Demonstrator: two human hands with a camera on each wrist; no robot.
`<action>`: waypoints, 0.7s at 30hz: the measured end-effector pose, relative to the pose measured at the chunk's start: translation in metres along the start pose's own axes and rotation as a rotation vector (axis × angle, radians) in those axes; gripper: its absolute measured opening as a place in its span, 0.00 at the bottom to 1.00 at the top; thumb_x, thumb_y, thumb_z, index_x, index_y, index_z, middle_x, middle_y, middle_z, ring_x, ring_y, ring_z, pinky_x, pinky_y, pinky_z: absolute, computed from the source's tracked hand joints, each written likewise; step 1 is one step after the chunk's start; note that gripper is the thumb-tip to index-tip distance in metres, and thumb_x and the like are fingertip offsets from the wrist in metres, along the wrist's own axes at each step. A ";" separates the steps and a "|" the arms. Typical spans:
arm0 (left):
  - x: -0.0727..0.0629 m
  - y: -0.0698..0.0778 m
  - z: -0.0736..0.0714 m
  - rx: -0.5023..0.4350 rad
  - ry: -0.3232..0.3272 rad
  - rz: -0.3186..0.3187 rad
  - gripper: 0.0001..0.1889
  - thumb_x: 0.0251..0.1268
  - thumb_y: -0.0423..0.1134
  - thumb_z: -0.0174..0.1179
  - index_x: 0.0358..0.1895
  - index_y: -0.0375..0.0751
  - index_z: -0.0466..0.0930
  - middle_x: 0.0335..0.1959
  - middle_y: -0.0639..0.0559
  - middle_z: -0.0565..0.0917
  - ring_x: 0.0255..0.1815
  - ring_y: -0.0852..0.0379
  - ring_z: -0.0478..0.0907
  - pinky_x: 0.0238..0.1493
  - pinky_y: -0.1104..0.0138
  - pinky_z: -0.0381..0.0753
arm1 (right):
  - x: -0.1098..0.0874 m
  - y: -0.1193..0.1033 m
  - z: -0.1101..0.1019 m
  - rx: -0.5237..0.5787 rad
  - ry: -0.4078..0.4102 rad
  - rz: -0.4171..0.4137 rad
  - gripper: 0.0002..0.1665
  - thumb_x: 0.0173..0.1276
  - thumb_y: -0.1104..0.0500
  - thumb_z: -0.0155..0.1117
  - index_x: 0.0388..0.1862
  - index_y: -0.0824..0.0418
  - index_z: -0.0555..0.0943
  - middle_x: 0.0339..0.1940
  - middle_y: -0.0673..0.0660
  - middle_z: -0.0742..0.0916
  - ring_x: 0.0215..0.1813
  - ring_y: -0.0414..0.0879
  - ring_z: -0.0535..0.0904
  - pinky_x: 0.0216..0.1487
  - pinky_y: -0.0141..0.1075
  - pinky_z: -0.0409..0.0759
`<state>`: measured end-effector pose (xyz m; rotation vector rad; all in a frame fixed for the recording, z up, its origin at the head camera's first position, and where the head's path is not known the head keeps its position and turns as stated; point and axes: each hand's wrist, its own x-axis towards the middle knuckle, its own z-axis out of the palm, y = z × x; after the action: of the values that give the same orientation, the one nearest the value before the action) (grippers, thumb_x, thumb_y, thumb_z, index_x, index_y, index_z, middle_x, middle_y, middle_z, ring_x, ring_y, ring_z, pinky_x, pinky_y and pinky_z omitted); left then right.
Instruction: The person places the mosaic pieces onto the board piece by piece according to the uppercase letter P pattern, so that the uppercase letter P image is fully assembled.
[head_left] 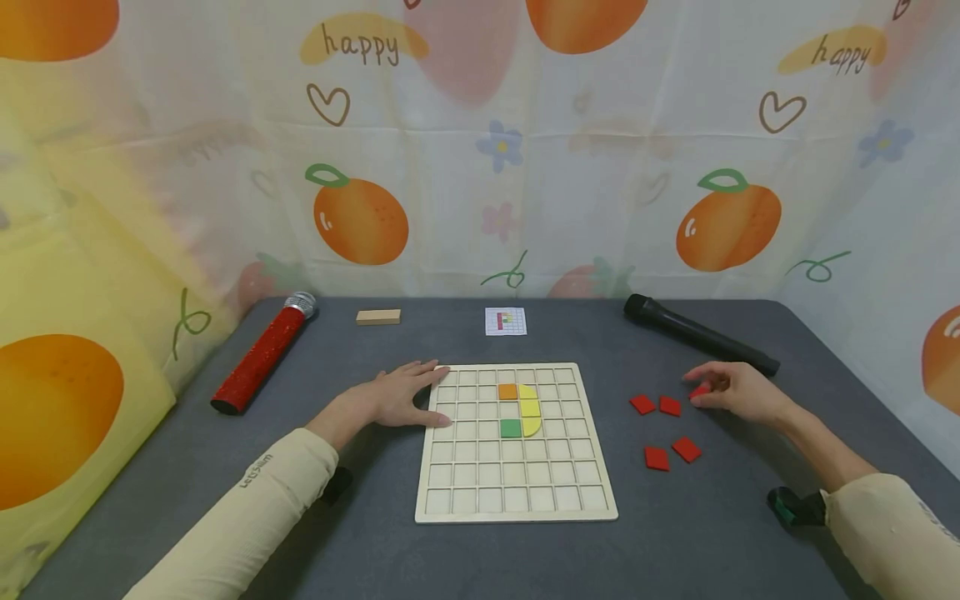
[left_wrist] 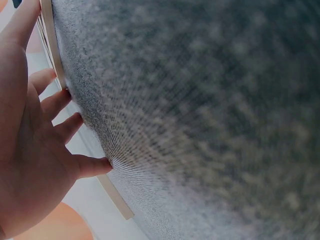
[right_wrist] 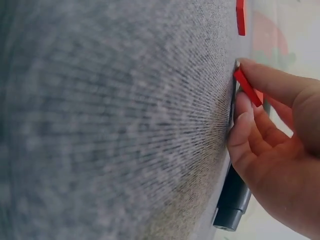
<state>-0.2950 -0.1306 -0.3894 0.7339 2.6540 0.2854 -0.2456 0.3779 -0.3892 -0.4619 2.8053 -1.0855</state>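
A pale wooden grid board (head_left: 490, 500) lies flat on the grey table. Spread along its upper left edge, my left hand (head_left: 397, 398) touches the board with fingers and thumb extended. On the grid sit an orange square tile (head_left: 507, 392), a green square tile (head_left: 511, 428) and a yellow square tile (head_left: 529, 408) between two round-cornered yellow pieces. Right of the board, my right hand (head_left: 738, 392) pinches a red tile (right_wrist: 247, 87) between thumb and fingers, tilted at the table surface. Several loose red tiles (head_left: 656, 458) lie left of that hand.
A small printed pattern card (head_left: 506, 322) and a wooden block (head_left: 378, 317) lie behind the board. A red glittery microphone (head_left: 262, 354) lies at the left, a black microphone (head_left: 697, 333) just behind the right hand. A printed curtain (head_left: 450, 183) hangs behind the table.
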 end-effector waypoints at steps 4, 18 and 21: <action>0.000 0.000 0.000 -0.001 -0.001 -0.003 0.50 0.57 0.70 0.55 0.77 0.49 0.48 0.77 0.46 0.48 0.75 0.41 0.41 0.64 0.34 0.42 | 0.002 -0.003 -0.001 -0.072 0.036 0.058 0.20 0.62 0.61 0.69 0.51 0.70 0.79 0.32 0.54 0.81 0.31 0.44 0.75 0.30 0.35 0.74; 0.000 -0.001 0.001 -0.006 0.000 -0.006 0.49 0.57 0.70 0.55 0.77 0.50 0.48 0.77 0.46 0.47 0.75 0.42 0.41 0.64 0.35 0.41 | 0.014 -0.023 -0.001 0.122 0.047 0.180 0.25 0.67 0.53 0.65 0.53 0.73 0.77 0.41 0.60 0.87 0.40 0.49 0.83 0.40 0.39 0.82; 0.000 0.000 0.001 -0.005 -0.001 -0.007 0.49 0.57 0.70 0.55 0.77 0.50 0.48 0.77 0.47 0.48 0.75 0.42 0.41 0.64 0.35 0.42 | 0.018 -0.029 0.002 0.197 0.030 0.181 0.26 0.67 0.54 0.65 0.53 0.74 0.77 0.42 0.61 0.87 0.40 0.48 0.84 0.41 0.40 0.82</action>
<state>-0.2942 -0.1306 -0.3904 0.7224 2.6535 0.2897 -0.2548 0.3506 -0.3713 -0.1701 2.6643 -1.3187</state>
